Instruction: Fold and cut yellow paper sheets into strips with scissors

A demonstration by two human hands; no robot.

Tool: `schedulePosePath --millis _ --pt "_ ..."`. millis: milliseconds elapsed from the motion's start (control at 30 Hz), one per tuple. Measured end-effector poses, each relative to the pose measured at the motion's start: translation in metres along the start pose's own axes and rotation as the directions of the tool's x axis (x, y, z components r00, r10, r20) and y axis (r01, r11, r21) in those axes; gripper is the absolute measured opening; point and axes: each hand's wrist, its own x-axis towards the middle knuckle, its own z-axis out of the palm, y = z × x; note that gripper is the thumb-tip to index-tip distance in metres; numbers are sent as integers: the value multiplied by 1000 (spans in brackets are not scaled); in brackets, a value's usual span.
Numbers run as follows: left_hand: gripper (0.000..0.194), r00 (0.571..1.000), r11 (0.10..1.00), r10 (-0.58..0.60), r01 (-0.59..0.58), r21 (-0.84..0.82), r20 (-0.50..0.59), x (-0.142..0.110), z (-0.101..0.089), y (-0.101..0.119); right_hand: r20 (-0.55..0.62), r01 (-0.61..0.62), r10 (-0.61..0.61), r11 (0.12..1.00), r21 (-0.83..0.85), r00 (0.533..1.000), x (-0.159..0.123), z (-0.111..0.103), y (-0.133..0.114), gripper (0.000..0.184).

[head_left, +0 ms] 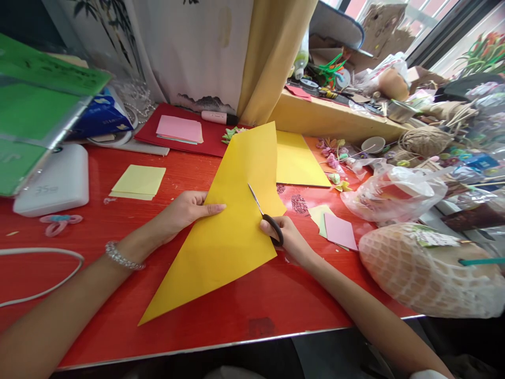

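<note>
A large sheet of yellow paper [221, 247] is held up above the red table, tilted, with one pointed corner toward me. My left hand [193, 208] pinches its left edge, thumb on top and fingers hidden underneath. My right hand [286, 234] grips the black handles of a pair of scissors [273, 230] at the sheet's right side. One thin blade shows on top of the paper, pointing up and left; the other blade is hidden beneath. The paper right of the blade bends upward along the cut line.
Behind the sheet lies a yellow stack [300, 160]. Yellow sticky notes [138, 181] lie on the left, pink notes [340, 230] on the right. A net-wrapped round object [430, 268], plastic bags [394, 192] and twine [426, 138] crowd the right. A white cable [74, 263] runs at left.
</note>
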Motion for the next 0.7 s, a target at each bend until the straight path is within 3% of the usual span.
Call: schedulePosePath --millis 700 --pt "31 993 996 -88 86 35 84 0 0 -3 32 13 -11 998 -62 999 0 -2 0 53"
